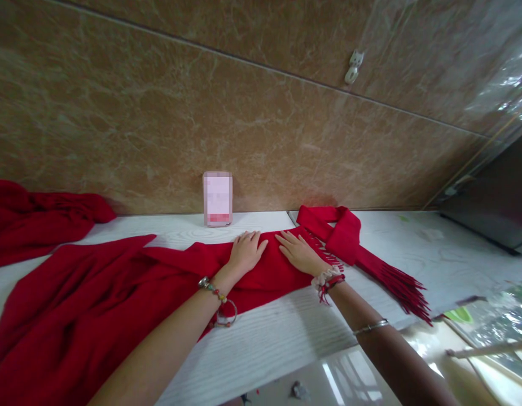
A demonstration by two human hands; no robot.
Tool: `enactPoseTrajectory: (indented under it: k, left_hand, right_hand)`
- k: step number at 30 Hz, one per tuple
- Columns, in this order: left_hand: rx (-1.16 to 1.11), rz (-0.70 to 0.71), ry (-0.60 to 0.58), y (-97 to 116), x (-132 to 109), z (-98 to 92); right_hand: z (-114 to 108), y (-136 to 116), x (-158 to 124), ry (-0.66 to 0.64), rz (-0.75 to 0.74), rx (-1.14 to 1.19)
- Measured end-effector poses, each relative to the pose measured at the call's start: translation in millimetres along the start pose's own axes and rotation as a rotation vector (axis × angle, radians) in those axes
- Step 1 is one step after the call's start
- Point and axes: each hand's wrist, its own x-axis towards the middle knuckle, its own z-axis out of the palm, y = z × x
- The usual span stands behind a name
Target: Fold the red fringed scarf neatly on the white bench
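Observation:
A long red scarf [281, 276] with a fringed end lies spread along the white tabletop, its left part bunched in loose folds. My left hand [246, 252] rests flat on the scarf with fingers stretched out. To the right, my right hand [302, 254] also lies flat on the cloth, close to the fringe, its fingers spread. Just beyond the fringe is another red fringed piece [347, 237], folded over itself with its tassels pointing to the lower right. Both hands are empty.
A phone [218, 199] with a blurred screen leans against the brown marbled wall [159, 124]. More red cloth [36, 220] is heaped at the far left. The white tabletop [252, 349] ends at a near edge. A dark box-like object [493, 192] stands at the right.

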Motion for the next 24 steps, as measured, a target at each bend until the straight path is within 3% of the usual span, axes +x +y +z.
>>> enactPoseTrajectory:
  k: [4,9,14,21,24]
  left_hand:
    - [-0.099,-0.087,0.021,-11.2,10.8,-4.7]
    - [-0.17,-0.168,-0.011,-19.3,28.4,-15.6]
    - [-0.158,-0.191,0.01,-19.4,27.2,-17.8]
    - [-0.101,-0.108,0.132,-10.3,15.8,-10.0]
    - [-0.055,0.087,0.18,-7.9,12.3,-6.0]
  right_hand:
    - [5.7,-0.9,-0.4,-0.011,0.044,0.074]
    - [-3.2,1.5,-0.1,0.002,0.039,0.048]
    - [-5.1,0.4,-1.4,-0.081,0.066,0.032]
    - [-2.1,-1.1,-2.6,-0.093,0.082,0.021]
    - [-0.8,-1.5,-2.4,-0.078,0.074,0.021]
